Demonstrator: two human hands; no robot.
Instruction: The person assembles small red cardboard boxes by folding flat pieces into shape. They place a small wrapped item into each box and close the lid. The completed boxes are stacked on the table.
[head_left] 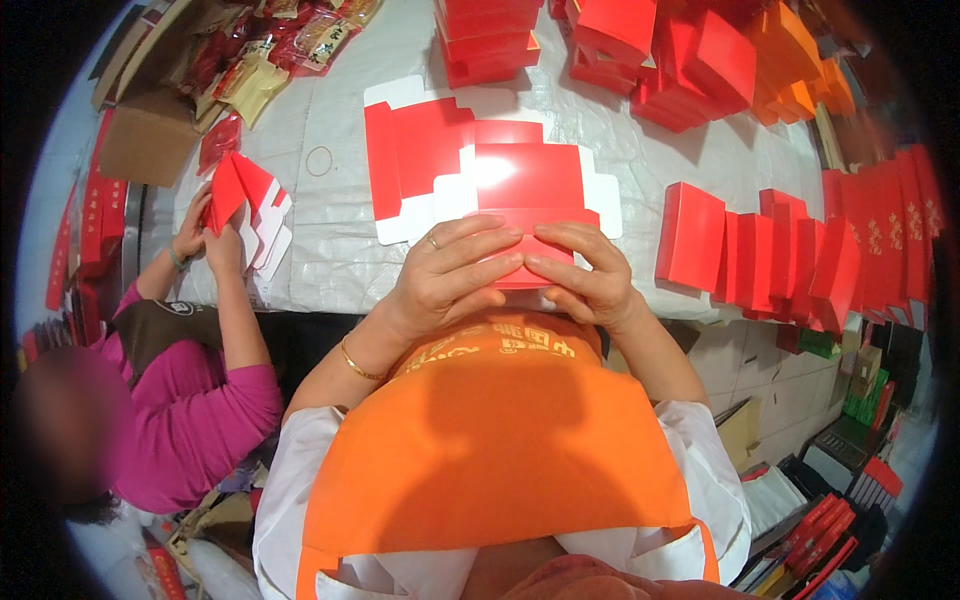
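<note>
Red side up, pinching nr end of card (545,190) w/ L hand (455,268) & R hand (583,268) at nr edge of worktop (335,225); lying partly over another blank (430,145), w/ row of red boxes (692,235) to R.

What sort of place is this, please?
Probably a packing workshop, judging by the flat red carton blanks, the many standing red boxes and the pile of wrapped packets.

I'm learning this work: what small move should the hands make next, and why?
Perhaps crease the near edge of the red card: the left hand and right hand hold it there, while white tabs beyond lie unfolded.
</note>
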